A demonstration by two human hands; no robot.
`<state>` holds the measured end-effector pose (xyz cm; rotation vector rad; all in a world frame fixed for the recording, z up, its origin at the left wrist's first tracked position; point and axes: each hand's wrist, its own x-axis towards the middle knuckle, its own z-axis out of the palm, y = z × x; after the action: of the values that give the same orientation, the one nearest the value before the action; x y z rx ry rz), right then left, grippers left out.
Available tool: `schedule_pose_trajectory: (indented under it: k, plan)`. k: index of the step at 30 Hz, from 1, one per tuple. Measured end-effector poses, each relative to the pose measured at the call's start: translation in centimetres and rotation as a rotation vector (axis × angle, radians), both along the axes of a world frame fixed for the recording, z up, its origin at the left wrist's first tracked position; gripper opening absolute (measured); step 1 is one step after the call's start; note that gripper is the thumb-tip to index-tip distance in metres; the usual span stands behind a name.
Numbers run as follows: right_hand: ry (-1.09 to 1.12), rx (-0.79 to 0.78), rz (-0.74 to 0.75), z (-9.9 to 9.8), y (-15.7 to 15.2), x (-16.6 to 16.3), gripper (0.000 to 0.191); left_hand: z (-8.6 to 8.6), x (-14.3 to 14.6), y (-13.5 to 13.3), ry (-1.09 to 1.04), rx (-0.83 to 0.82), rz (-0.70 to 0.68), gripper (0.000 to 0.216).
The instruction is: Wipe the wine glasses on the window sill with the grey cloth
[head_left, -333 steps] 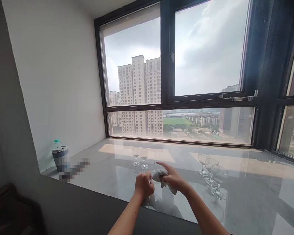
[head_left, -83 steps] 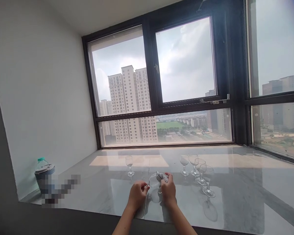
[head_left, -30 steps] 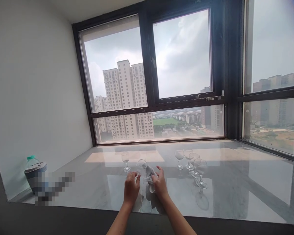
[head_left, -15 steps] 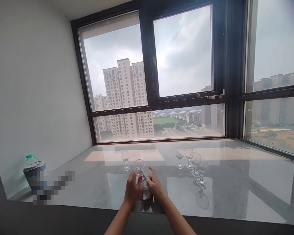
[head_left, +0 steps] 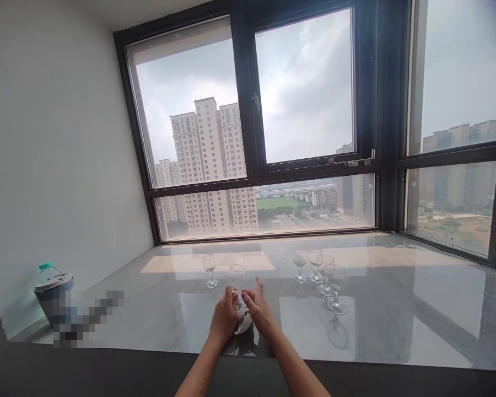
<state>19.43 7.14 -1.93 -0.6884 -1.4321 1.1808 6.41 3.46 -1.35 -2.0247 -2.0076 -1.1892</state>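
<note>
My left hand [head_left: 224,317] grips the lower part of a clear stemmed glass [head_left: 237,276], held upright over the glossy stone sill [head_left: 397,320]. My right hand [head_left: 258,312] presses a grey-white cloth [head_left: 243,321] against the glass's stem, thumb and fingers pinched round it. Both hands are close together at the near edge of the sill. One more stemmed glass [head_left: 209,269] stands just to the left behind the hands. A group of several stemmed glasses [head_left: 320,275] stands to the right.
A grey lidded pot with a green-capped bottle [head_left: 49,286] sits at the far left by the white wall. Dark-framed windows [head_left: 252,127] close the back and right. A dark ledge [head_left: 107,372] runs along the near edge.
The held glass was turned from lying sideways to upright. The cloth moved from the bowl down to the stem. Both hands drew slightly closer to me.
</note>
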Motion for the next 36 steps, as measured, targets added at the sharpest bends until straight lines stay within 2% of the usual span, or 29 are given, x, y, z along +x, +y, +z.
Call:
schedule_pose_trajectory:
  k: [2, 5, 8, 12, 15, 20, 22, 24, 26, 29, 33, 36]
  plan:
    - [0.024, -0.013, -0.033, 0.1, 0.1, 0.1, 0.090, 0.1, 0.2, -0.1, 0.035, -0.006, -0.024, 0.019]
    - [0.022, 0.057, -0.087, 0.3, 0.0, 0.3, 0.097, 0.3, 0.6, -0.2, 0.086, -0.006, -0.087, 0.019]
    - [0.018, 0.155, -0.113, 0.3, 0.0, 0.3, 0.092, 0.6, 0.8, -0.4, 0.119, -0.029, -0.116, 0.021]
    - [0.016, 0.209, -0.148, 0.9, 0.1, 0.1, 0.082, 1.0, 1.0, -0.7, 0.102, -0.043, -0.151, 0.023]
    - [0.010, 0.254, -0.175, 2.7, -0.2, -0.1, 0.078, 1.1, 1.1, -1.0, 0.064, -0.037, -0.181, 0.033]
    - [0.036, 0.321, -0.216, 7.2, -0.1, 0.9, 0.075, 0.8, 1.0, -1.1, -0.003, -0.092, -0.113, 0.079]
    - [-0.004, 0.334, -0.300, 8.5, 0.9, 2.1, 0.076, 0.7, 1.0, -1.1, -0.001, -0.097, -0.090, 0.082]
    - [-0.113, 0.311, -0.429, 8.9, 2.3, 3.6, 0.077, 0.7, 1.0, -1.1, 0.013, -0.103, -0.072, 0.079]
    - [-0.266, 0.231, -0.560, 8.4, 3.9, 5.4, 0.078, 0.9, 1.1, -1.2, 0.024, -0.116, -0.059, 0.074]
    - [-0.474, 0.110, -0.681, 6.5, 5.4, 7.8, 0.078, 1.0, 1.1, -1.2, 0.029, -0.129, -0.054, 0.070]
    - [-0.555, -0.003, -0.769, 4.0, 6.0, 9.4, 0.079, 0.9, 1.0, -1.0, 0.029, -0.133, -0.047, 0.067]
    - [-0.570, -0.033, -0.804, 3.1, 6.0, 9.7, 0.078, 0.9, 1.0, -1.0, 0.027, -0.139, -0.048, 0.064]
